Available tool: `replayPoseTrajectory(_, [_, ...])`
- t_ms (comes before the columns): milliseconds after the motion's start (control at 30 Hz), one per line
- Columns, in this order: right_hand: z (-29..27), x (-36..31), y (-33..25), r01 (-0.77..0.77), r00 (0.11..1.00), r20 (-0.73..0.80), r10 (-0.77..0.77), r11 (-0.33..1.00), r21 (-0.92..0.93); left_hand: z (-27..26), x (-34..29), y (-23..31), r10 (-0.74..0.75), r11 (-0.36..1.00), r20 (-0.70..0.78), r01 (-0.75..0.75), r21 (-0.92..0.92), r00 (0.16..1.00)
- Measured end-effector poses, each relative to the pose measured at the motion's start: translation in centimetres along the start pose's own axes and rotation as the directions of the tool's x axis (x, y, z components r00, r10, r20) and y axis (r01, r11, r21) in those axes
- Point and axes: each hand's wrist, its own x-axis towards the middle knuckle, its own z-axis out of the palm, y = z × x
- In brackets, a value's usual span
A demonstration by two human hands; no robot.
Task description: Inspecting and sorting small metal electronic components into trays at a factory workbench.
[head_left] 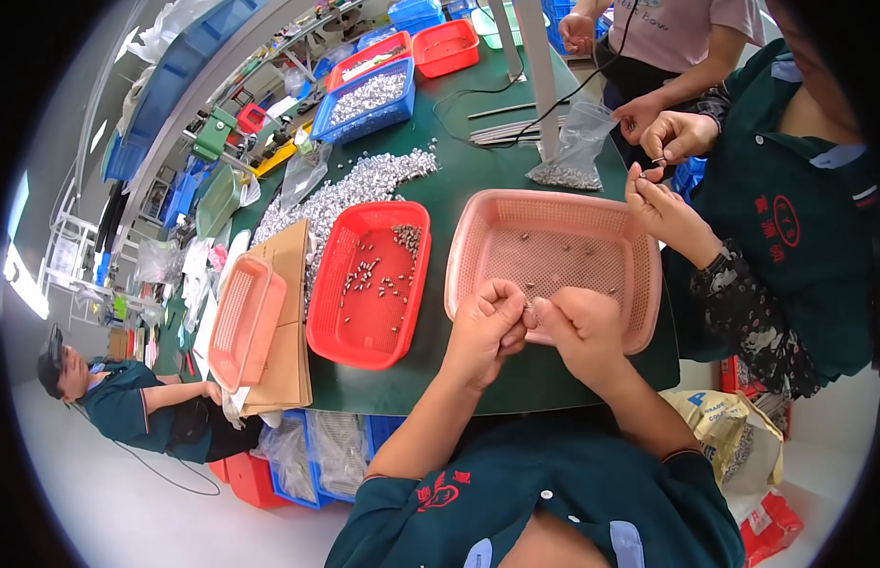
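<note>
My left hand [484, 333] and my right hand [584, 333] meet over the near side of a pink mesh basket [497, 248]. Both are closed in a pinch, thumbs and fingertips brought together around something too small to make out. A few small metal pieces [525, 237] lie scattered on the basket's floor. Left of it stands a red basket [369, 320] with many small dark metal pieces [405, 239], thickest at its far right corner. Neither hand touches the red basket.
A heap of shiny metal parts [364, 185] covers the green table [449, 142] farther left. Behind are a blue basket [376, 125], thin rods [511, 133] and a clear bag [572, 156]. A co-worker's hands [681, 137] work at the right. Cardboard [293, 275] lies left.
</note>
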Motion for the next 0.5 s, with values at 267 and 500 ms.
replayPoseTrajectory(267, [0.1,-0.1,-0.5,-0.198,0.980,0.068,0.188,0.958,0.209,0.8,0.1,0.6,-0.014,0.987,0.057,0.005,0.162,0.998])
replayPoseTrajectory(500, [-0.9,0.1,0.8,-0.310,0.946,0.024,0.325,0.877,0.368,0.7,0.1,1.8,0.034,0.970,-0.036,-0.024,0.240,0.999])
